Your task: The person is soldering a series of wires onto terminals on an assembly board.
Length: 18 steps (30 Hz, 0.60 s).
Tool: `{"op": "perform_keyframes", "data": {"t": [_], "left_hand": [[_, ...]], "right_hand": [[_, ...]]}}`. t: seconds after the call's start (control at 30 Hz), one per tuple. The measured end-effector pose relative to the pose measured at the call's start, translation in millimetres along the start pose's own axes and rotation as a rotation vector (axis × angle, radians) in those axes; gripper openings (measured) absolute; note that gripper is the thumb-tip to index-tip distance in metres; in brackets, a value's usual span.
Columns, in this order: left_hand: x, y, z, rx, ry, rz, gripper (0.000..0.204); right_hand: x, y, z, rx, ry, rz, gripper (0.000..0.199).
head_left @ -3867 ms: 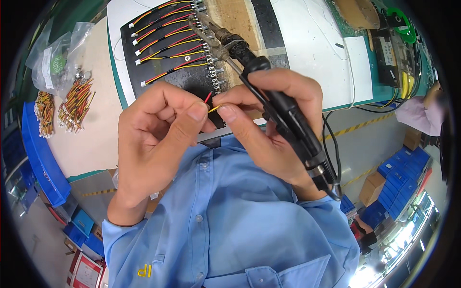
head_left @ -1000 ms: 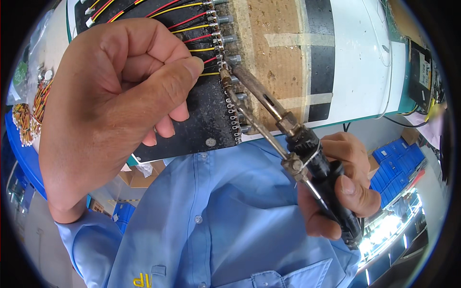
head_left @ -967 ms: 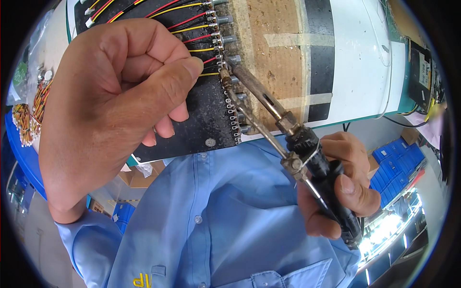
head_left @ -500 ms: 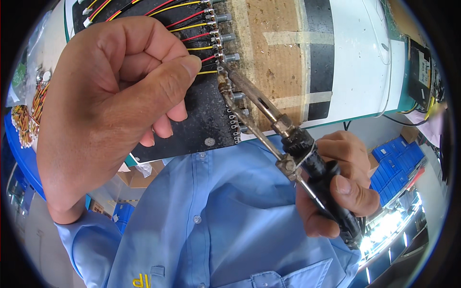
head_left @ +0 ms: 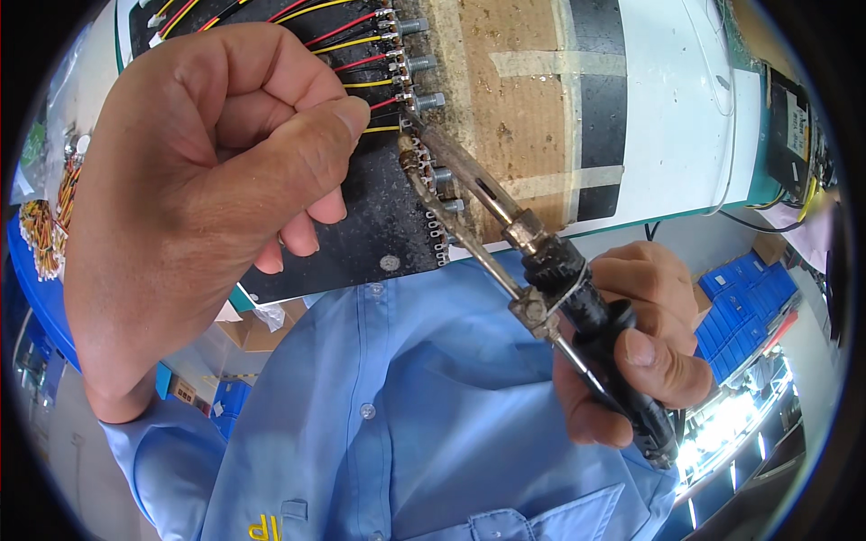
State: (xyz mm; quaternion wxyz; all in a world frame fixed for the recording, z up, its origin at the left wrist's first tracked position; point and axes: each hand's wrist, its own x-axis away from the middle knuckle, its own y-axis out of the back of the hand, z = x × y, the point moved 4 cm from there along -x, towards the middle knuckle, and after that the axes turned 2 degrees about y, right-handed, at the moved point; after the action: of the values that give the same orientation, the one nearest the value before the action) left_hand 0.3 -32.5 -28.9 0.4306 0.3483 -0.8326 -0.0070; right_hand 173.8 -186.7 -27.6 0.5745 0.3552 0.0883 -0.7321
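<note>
My left hand (head_left: 216, 180) is closed in a pinch above a black board (head_left: 361, 243). Thin red, black and yellow wires (head_left: 381, 130) run from its fingertips to small metal terminals along the board's right edge. In my right hand (head_left: 663, 361) is the black handle of a soldering iron (head_left: 478, 185), its fingers wrapped round it. A thin metal feed tube (head_left: 465, 236) is fixed alongside the iron. The tips of iron and tube meet the terminal row at the wire ends; the exact contact is too small to make out. Threaded metal barrels (head_left: 428, 101) stick out rightward there.
A stained cardboard strip (head_left: 523, 117) with tape lies right of the terminals, on a white surface (head_left: 672, 135). Bundled wires (head_left: 41, 230) sit at the far left by a blue rim. A black box (head_left: 787, 126) stands at far right. Blue bins (head_left: 744, 307) are beyond.
Both hands, the iron and the board have shifted slightly left and up in view. The pinch and the grip on the iron stay the same.
</note>
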Motion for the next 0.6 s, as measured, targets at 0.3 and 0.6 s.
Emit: {"op": "perform_keyframes", "data": {"t": [0.3,0.6], "left_hand": [[2,1,4,0.001,0.008,-0.007,0.016],[3,-7,-10,-0.004,-0.081,-0.059,0.017]], "right_hand": [[3,0,2,-0.003,0.007,-0.045,0.053],[3,0,2,0.003,-0.047,-0.02,0.056]]}}
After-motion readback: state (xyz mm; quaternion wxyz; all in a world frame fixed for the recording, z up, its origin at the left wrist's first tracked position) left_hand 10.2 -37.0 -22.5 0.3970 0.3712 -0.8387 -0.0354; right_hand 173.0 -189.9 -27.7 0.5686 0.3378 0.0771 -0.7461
